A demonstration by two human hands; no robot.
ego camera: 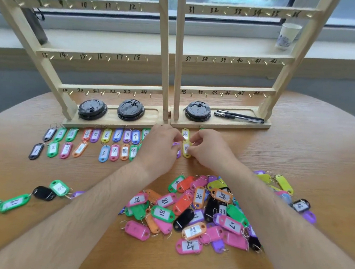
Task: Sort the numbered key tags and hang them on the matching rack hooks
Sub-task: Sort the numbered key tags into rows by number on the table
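Observation:
Two wooden racks (166,70) with numbered brass hooks stand at the back of the table; no tag hangs on them. Two rows of numbered key tags (92,142) lie flat in front of the left rack's base. My left hand (161,148) rests over the rows' right end, fingers pinched near a purple tag. My right hand (207,151) pinches the lower yellow tag (186,151), which lies just below the yellow tag marked 14 (185,134). A loose pile of coloured tags (204,214) lies between my forearms.
Three black cup lids (92,109) and two pens (238,116) sit in the rack bases. Several stray tags (14,202) lie at the front left, more tags (284,184) at the right. A paper cup (287,36) stands on the windowsill.

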